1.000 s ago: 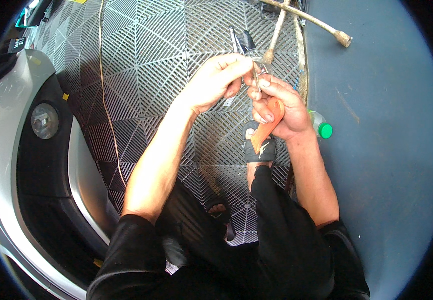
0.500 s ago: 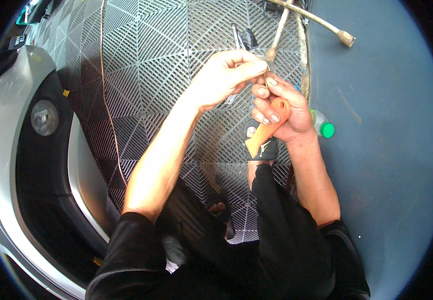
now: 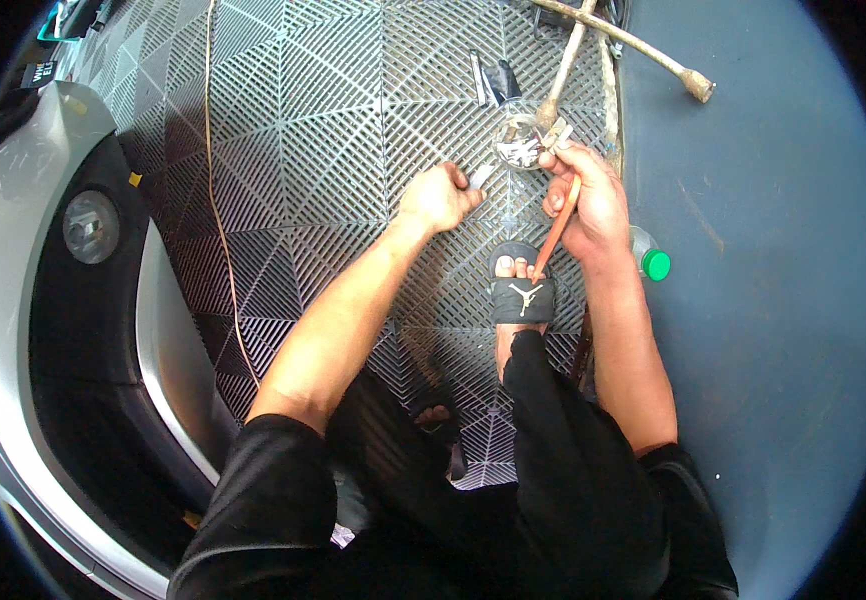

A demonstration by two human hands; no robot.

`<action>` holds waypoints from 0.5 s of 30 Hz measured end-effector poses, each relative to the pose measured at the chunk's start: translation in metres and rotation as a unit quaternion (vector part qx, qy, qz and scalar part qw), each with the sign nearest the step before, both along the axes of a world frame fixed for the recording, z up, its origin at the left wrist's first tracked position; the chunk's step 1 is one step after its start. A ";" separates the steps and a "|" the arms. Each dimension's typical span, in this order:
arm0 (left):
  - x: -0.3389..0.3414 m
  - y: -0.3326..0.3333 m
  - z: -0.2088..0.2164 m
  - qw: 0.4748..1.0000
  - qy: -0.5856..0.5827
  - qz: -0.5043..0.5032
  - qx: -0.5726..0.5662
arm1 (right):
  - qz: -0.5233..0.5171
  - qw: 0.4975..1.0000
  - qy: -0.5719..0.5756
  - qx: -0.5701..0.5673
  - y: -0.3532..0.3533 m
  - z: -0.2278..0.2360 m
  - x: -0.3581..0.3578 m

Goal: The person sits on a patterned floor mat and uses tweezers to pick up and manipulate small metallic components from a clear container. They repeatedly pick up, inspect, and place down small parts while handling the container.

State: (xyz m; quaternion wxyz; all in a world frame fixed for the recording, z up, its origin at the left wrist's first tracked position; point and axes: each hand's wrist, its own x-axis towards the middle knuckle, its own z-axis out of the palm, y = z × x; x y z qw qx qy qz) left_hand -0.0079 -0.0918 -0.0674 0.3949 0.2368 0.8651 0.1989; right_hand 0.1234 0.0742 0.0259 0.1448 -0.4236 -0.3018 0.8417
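My right hand (image 3: 593, 200) is closed round a flat orange plastic scraper (image 3: 557, 232), now seen nearly edge-on with its tip pointing down toward my foot. Its thumb and finger also pinch a small greyish segmented piece (image 3: 559, 134). Just left of those fingertips, a round clear container (image 3: 519, 138) with several white bits inside stands on the floor. My left hand (image 3: 438, 198) hangs lower and to the left, closed, with a small pale strip (image 3: 481, 176) at its fingertips. What that strip is, I cannot make out.
A cross-shaped lug wrench (image 3: 643, 46) lies at the top right. A dark grey surface (image 3: 763, 300) fills the right side, with a green-capped bottle (image 3: 655, 263) at its edge. A silver car bumper (image 3: 13, 260) stands on the left. A thin cable (image 3: 215, 190) crosses the grid floor (image 3: 328, 150).
My hands have come apart: the left has moved down and left with the pale strip. The right has turned the scraper edge-on and keeps the small piece. The round container has come into sight.
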 end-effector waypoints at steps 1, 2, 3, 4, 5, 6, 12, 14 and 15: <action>0.007 -0.002 -0.004 0.998 0.056 -0.028 -0.016 | -0.003 1.000 -0.006 0.007 -0.002 -0.002 0.000; 0.012 -0.004 -0.008 0.995 0.089 -0.044 -0.008 | -0.007 1.000 -0.015 0.011 -0.003 -0.004 0.001; 0.011 -0.004 -0.010 0.998 0.066 -0.016 -0.009 | -0.020 1.000 -0.018 0.010 -0.004 -0.005 0.001; 0.009 -0.003 -0.012 0.999 0.044 0.012 -0.007 | -0.034 0.999 -0.023 0.006 -0.005 -0.006 0.003; 0.007 -0.002 -0.013 0.999 0.021 0.038 -0.005 | -0.049 0.998 -0.029 0.002 -0.005 -0.006 0.004; 0.002 0.000 -0.013 0.998 0.022 0.052 0.028 | -0.059 0.998 -0.034 0.009 -0.005 -0.007 0.005; -0.016 0.015 0.019 0.969 -0.006 0.147 0.200 | -0.100 0.994 -0.048 0.020 -0.008 -0.010 0.003; -0.011 0.022 0.038 0.967 0.004 0.129 0.220 | -0.110 0.993 -0.048 0.024 -0.008 -0.009 0.002; -0.009 0.027 0.048 0.973 -0.001 0.098 0.209 | -0.111 0.992 -0.043 0.028 -0.008 -0.009 0.002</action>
